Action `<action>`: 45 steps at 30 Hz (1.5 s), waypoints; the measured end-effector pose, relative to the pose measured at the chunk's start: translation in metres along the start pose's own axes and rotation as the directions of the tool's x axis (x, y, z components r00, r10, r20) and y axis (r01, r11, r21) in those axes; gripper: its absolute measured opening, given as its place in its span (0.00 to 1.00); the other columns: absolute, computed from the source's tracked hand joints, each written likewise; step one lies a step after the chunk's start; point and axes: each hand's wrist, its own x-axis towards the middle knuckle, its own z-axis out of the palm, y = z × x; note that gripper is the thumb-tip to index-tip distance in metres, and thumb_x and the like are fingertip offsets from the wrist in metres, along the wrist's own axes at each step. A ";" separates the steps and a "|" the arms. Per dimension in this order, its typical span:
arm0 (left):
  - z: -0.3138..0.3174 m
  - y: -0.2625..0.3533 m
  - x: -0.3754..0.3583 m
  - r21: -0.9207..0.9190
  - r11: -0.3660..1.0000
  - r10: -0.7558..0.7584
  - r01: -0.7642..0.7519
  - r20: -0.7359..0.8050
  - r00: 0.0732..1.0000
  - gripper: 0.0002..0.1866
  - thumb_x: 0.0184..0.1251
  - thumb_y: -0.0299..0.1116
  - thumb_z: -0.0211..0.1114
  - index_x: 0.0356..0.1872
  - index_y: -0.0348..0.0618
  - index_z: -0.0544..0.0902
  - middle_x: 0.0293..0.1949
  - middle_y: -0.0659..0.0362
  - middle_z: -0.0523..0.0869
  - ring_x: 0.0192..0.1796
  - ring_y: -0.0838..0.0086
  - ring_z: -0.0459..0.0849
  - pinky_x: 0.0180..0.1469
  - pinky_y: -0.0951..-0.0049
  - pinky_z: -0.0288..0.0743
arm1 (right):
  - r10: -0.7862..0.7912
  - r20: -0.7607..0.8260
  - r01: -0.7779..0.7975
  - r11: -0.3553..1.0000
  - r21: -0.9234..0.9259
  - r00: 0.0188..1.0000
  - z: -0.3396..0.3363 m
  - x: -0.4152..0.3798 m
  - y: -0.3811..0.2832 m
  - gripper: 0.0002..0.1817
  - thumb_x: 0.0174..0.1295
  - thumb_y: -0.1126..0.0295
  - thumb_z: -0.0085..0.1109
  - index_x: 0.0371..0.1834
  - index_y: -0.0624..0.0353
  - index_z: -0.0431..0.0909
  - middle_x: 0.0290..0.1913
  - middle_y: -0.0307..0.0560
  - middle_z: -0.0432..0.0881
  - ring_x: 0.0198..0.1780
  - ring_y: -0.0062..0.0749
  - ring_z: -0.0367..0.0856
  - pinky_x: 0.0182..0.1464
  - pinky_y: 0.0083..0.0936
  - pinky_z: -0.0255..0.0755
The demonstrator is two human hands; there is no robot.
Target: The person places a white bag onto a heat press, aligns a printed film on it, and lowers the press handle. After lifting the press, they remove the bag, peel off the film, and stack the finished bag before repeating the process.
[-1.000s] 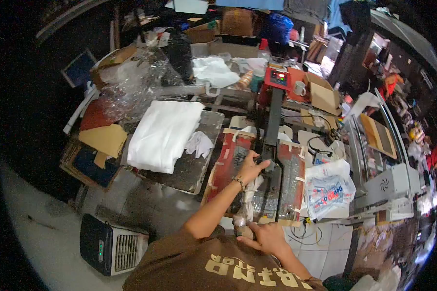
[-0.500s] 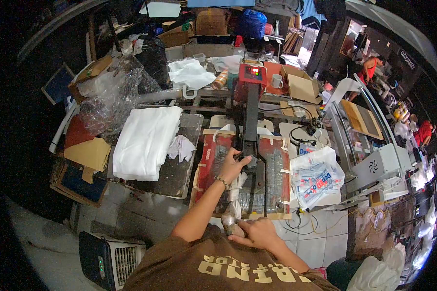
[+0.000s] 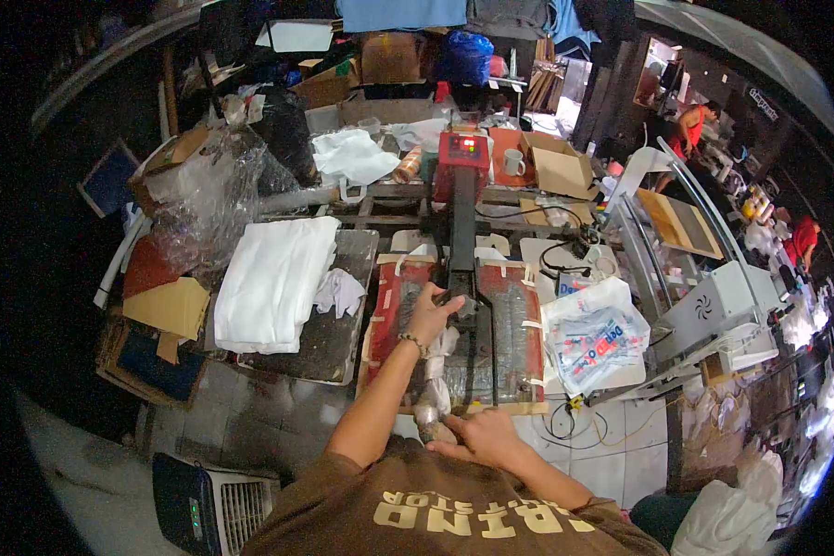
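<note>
A heat press with a red control box (image 3: 461, 151) stands in front of me, its lit display facing up. Its dark arm (image 3: 463, 227) runs toward me over a flat plate (image 3: 512, 347) edged with red and tan tape. My left hand (image 3: 430, 317) is closed at the middle of the press, thumb and fingers about a dark knob-like part that they mostly hide. Toward my body extends the lever handle (image 3: 438, 371), wrapped in white cloth and clear tape. My right hand (image 3: 482, 438) is closed round its near end, close to my shirt.
Folded white fabric (image 3: 273, 283) and a small pale cloth (image 3: 340, 293) lie on a dark board to the left. Printed plastic bags (image 3: 600, 343) lie right of the press. Behind are a mug (image 3: 513, 163) and an open carton (image 3: 560, 165). A person in red (image 3: 690, 130) bends at far right.
My view has shifted slightly, so the scene sits a little further left. Both hands keep their places on the press and its handle.
</note>
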 end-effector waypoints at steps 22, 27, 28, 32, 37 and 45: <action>0.000 0.018 -0.006 0.096 0.994 -0.046 0.048 -0.027 0.999 0.24 0.58 0.45 0.79 0.44 0.39 0.78 0.42 0.56 0.86 0.45 0.73 0.80 0.51 0.70 0.74 | -0.055 -0.088 0.055 0.998 0.001 0.995 0.004 -0.001 0.004 0.36 0.67 0.33 0.48 0.40 0.58 0.87 0.23 0.61 0.82 0.25 0.58 0.82 0.33 0.52 0.77; -0.002 0.008 -0.001 0.177 0.984 -0.021 0.029 -0.047 0.999 0.28 0.58 0.48 0.79 0.46 0.37 0.77 0.43 0.55 0.84 0.46 0.72 0.79 0.50 0.68 0.74 | -0.034 -0.011 0.034 0.999 0.006 0.999 0.000 0.000 0.003 0.37 0.67 0.31 0.47 0.39 0.58 0.88 0.22 0.61 0.82 0.25 0.58 0.82 0.33 0.52 0.77; -0.002 0.007 0.000 0.227 0.973 -0.037 0.050 -0.063 0.997 0.27 0.58 0.47 0.79 0.45 0.38 0.77 0.44 0.55 0.86 0.47 0.71 0.80 0.52 0.68 0.74 | -0.035 -0.012 0.035 0.999 0.003 0.999 -0.001 0.000 0.002 0.37 0.67 0.31 0.47 0.39 0.58 0.88 0.22 0.61 0.82 0.25 0.58 0.82 0.33 0.52 0.77; -0.001 0.018 -0.006 0.290 0.957 0.004 0.020 -0.083 0.997 0.28 0.58 0.49 0.78 0.45 0.36 0.77 0.45 0.54 0.85 0.48 0.71 0.80 0.52 0.68 0.74 | -0.028 -0.003 0.028 0.999 -0.023 1.000 0.000 0.001 0.002 0.38 0.67 0.31 0.46 0.40 0.58 0.88 0.22 0.61 0.82 0.24 0.59 0.80 0.33 0.52 0.76; -0.001 0.013 -0.004 0.202 0.979 -0.030 0.040 -0.054 0.998 0.30 0.58 0.49 0.78 0.48 0.34 0.77 0.44 0.53 0.82 0.47 0.68 0.79 0.51 0.66 0.73 | -0.041 -0.074 0.041 0.999 -0.006 0.996 0.008 0.000 0.004 0.38 0.66 0.30 0.46 0.41 0.57 0.88 0.22 0.61 0.82 0.24 0.58 0.80 0.33 0.51 0.75; 0.001 0.019 -0.006 0.170 0.985 -0.011 0.020 -0.051 0.999 0.28 0.58 0.48 0.79 0.45 0.35 0.77 0.40 0.55 0.83 0.42 0.71 0.80 0.47 0.68 0.74 | -0.046 -0.116 0.046 0.999 0.004 0.992 0.008 -0.001 0.004 0.37 0.66 0.30 0.48 0.38 0.56 0.88 0.20 0.59 0.81 0.23 0.57 0.80 0.32 0.50 0.75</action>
